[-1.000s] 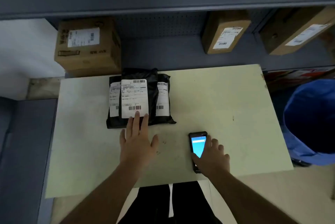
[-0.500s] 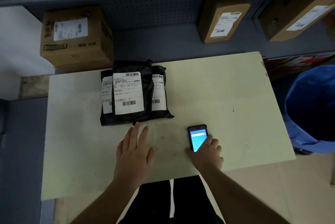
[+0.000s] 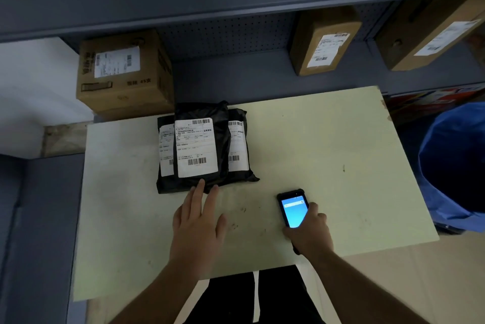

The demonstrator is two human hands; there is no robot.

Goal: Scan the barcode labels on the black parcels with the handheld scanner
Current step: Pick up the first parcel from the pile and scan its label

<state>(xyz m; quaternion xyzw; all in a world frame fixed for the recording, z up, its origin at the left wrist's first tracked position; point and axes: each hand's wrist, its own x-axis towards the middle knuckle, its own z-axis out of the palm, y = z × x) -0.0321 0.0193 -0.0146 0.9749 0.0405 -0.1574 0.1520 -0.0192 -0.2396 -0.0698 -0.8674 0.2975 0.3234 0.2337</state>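
Note:
A stack of black parcels [image 3: 223, 140] lies at the back left of the pale table [image 3: 328, 140]. The top parcel carries a white barcode label [image 3: 196, 147]; labels of two parcels beneath stick out on either side. My left hand [image 3: 198, 221] lies flat and open on the table, with its fingertips touching the near edge of the stack. My right hand [image 3: 309, 231] grips the lower end of the handheld scanner [image 3: 294, 209], which has a lit blue screen facing up and rests on the table to the right of the parcels.
A grey shelf behind the table holds cardboard boxes: one at the left [image 3: 123, 71], two at the right [image 3: 325, 40] [image 3: 430, 32]. A blue bin [image 3: 454, 166] stands off the table's right edge. A grey surface [image 3: 39, 218] borders the left.
My left hand first drew back from the top label, then moved forward so its fingertips touch the stack's near edge again. My right hand stayed on the scanner. The view shifted.

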